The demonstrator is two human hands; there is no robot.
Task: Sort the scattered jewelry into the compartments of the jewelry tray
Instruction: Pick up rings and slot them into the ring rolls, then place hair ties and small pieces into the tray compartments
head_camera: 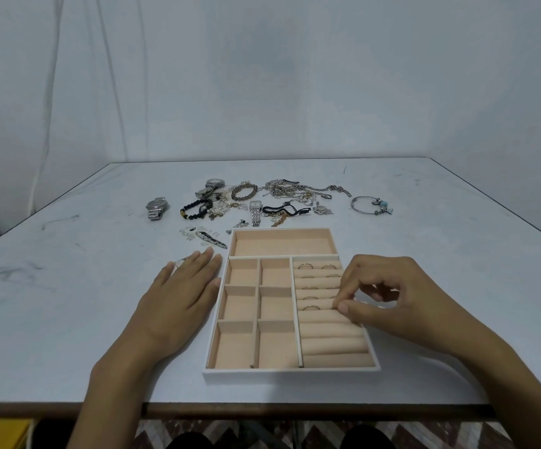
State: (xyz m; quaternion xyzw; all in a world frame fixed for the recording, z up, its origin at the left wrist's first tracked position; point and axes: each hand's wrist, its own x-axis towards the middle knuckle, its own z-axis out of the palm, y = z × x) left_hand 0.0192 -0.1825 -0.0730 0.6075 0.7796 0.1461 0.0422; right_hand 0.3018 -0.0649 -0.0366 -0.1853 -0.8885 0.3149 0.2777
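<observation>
One jewelry tray (290, 372), white outside and peach inside, lies on the table (68, 286) between two hands: it has one wide compartment at the far end, six small ones in two columns, and ring rolls (330, 333) at right seating at least seven rings (309, 307). The left hand (181, 299) lies flat with straight fingers beside the tray's left wall; the right hand (389, 296) pinches thumb to forefinger over the ring rolls, whether on a ring cannot be told. Scattered jewelry (282, 192) lies beyond the tray.
</observation>
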